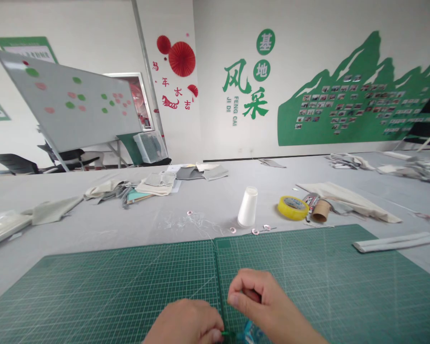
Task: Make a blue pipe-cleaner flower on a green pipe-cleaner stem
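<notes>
My left hand point(188, 322) is low in the middle, over the seam between two green cutting mats point(129, 286). Its thumb and fingertips pinch a thin green thing point(228, 333) whose kind I cannot make out. Just to the right, my right hand point(261, 298) is raised a little higher, with thumb and fingers curled together. Whatever it may hold is hidden or too small to see. Below its wrist, a shiny blue thing point(251, 332) shows in part at the bottom edge, next to the green one.
Beyond the mats stand a white cone of thread point(248, 206) and a roll of yellow tape point(293, 208), with a cardboard tube point(321, 210) beside it. Loose thread point(188, 220) and small metallic rings point(255, 231) lie nearby. A folded pale cloth strip point(394, 242) crosses the right mat's edge.
</notes>
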A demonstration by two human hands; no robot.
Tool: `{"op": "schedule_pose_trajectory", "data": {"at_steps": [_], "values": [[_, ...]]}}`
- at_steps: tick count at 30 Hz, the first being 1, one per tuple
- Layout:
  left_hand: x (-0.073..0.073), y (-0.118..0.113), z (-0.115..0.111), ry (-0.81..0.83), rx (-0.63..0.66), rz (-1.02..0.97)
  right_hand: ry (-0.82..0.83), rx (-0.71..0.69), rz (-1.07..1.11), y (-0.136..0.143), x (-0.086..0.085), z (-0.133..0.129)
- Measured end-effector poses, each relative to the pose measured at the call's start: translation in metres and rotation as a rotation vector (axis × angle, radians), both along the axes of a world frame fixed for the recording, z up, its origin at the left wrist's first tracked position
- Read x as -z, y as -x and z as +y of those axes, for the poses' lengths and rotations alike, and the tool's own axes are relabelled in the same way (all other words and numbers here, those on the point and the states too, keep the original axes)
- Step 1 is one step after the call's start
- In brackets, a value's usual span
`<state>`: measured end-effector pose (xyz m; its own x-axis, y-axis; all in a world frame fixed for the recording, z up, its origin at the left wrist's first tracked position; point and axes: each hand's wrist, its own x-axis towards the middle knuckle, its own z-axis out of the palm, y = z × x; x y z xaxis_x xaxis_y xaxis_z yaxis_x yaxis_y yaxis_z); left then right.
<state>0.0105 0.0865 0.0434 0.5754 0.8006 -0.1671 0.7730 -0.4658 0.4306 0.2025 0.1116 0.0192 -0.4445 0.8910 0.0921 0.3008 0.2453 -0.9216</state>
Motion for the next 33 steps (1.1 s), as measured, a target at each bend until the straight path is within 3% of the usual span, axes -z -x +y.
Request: {"op": "schedule_pose_trajectory", "data": {"at_steps": [7,13,19,27,30,33], "values": [[0.001,0.004,-0.001,-0.036,-0.217,-0.052,-0.434,-0.020,-0.140,-0.003,-0.007,-0.014],[0.009,0.009,0.000,-0.073,-0.332,-0.197,-0.618,-0.051,-0.244,0.000,0.003,-0.020],[0.010,0.011,0.000,-0.064,-0.400,-0.342,-0.548,-0.058,-0.256,0.005,0.011,-0.019],[0.008,0.012,0.000,-0.060,-0.468,-0.385,-0.555,-0.001,-0.167,0.015,0.034,-0.012],[0.006,0.013,0.000,-0.042,-0.458,-0.429,-0.431,0.007,-0.124,0.018,0.033,-0.009],[0.004,0.013,-0.001,-0.001,-0.415,-0.463,-0.205,-0.008,-0.110,0.018,0.029,-0.006]]}}
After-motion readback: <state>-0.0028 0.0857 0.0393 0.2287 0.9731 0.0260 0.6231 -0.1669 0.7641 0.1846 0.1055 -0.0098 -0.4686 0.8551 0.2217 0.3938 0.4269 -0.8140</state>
